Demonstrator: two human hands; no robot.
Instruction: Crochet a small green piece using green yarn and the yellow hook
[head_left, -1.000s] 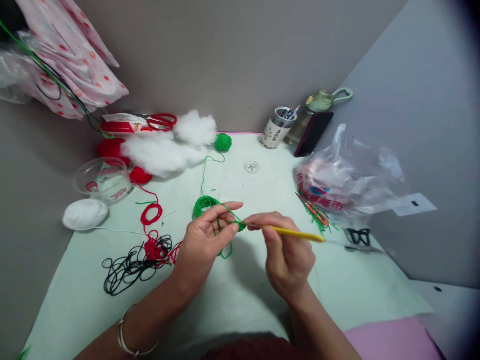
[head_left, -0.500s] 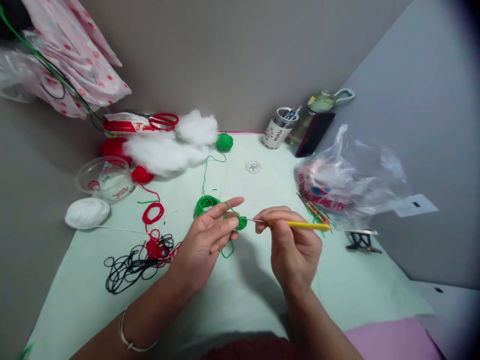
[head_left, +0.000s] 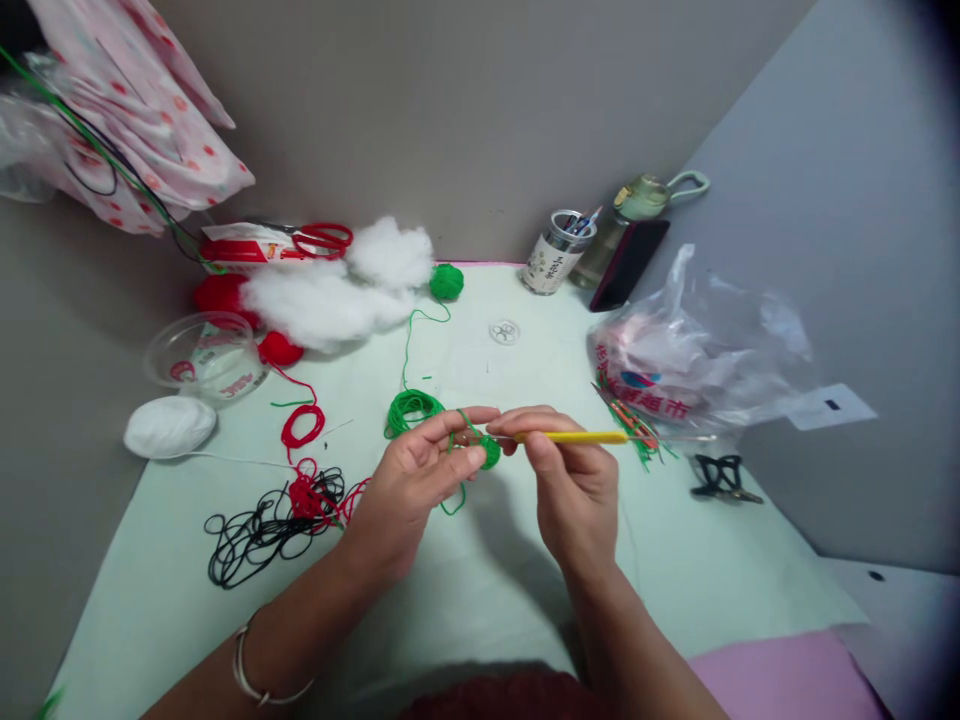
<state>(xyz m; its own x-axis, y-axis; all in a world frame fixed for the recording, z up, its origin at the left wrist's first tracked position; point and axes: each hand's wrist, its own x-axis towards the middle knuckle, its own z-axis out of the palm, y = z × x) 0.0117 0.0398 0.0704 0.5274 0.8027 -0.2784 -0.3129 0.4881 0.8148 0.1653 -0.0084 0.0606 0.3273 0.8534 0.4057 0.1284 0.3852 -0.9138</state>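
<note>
Head view, only camera. My left hand [head_left: 409, 480] pinches the small green crochet piece [head_left: 489, 452] between thumb and fingertips, fingers closed on it, with green yarn [head_left: 411, 408] looped over the index finger and trailing to a loose coil just at 10 o'clock of the hand. My right hand [head_left: 574, 480] is closed on the yellow crochet hook [head_left: 577, 437], grip near the front of the handle.

Change against half a second ago: the two hands have closed together. The right hand has slid toward 9 o'clock, so the hook's bare metal tip, plainly exposed between the hands then, is now buried at the green piece; I cannot see the tip itself. The hook shaft lies nearly level, tail pointing to 3 o'clock. Left index finger has dropped closer to the right thumb.

My reading: the hook has gone into a stitch, so one stitch is under way, not finished.

Surroundings on the tabletop [head_left: 480, 590]: green yarn ball [head_left: 447, 282] at 12 o'clock, black and red yarn tangle [head_left: 277, 520] at 9 o'clock, white stuffing [head_left: 337, 290] at 11 o'clock, plastic bag [head_left: 690, 350] at 2 o'clock.
</note>
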